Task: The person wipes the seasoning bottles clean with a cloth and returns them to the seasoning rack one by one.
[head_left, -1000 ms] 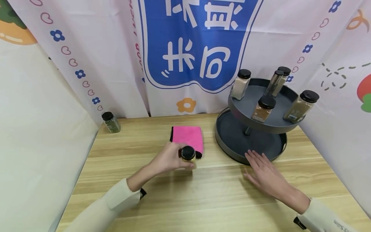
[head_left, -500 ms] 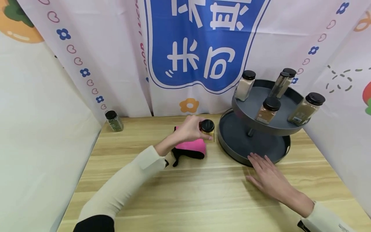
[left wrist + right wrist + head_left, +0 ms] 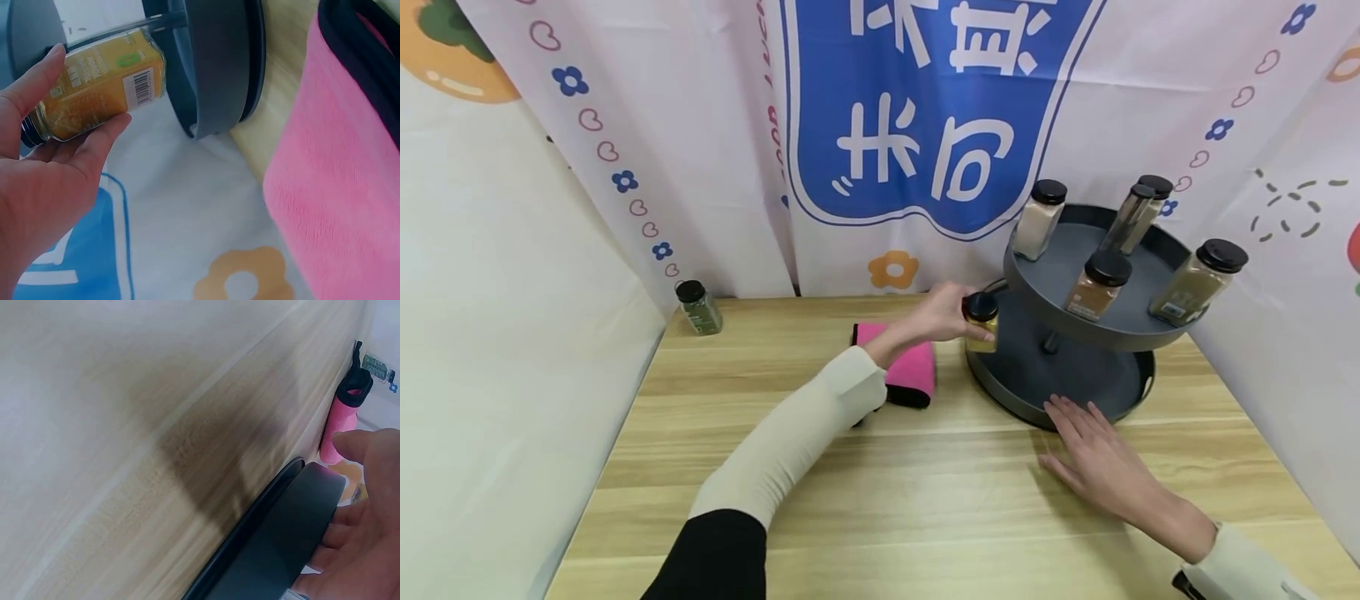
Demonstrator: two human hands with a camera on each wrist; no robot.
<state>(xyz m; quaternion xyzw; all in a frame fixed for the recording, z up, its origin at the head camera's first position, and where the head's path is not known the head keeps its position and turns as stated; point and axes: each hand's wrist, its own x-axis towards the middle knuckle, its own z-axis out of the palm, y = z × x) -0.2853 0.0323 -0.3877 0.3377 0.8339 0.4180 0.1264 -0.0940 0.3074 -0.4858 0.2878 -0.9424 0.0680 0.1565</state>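
My left hand [image 3: 946, 312] grips a spice jar [image 3: 103, 84] of yellow powder with a black lid, thumb and fingers round its sides. The jar is over the left part of the lower tray [image 3: 1000, 400] of a dark grey two-tier turntable, beside the upper tray's edge. In the left wrist view a label with a barcode shows on the glass. My right hand [image 3: 1101, 458] has its fingers extended, fingertips at the front rim of the lower tray. It holds nothing. Several black-lidded jars, among them one of brown powder [image 3: 1093, 292], stand on the upper tray [image 3: 1127, 329].
A folded pink cloth [image 3: 913, 371] with black edging lies on the wooden table [image 3: 925, 500], under my left forearm. A jar of green herbs [image 3: 702, 312] stands at the back left corner. A printed curtain [image 3: 722, 167] hangs behind the table.
My left hand has carried the yellow jar right and away from me, from in front of the pink cloth to the lower tray. The cloth's near edge has shifted. My right hand stays at the rim.
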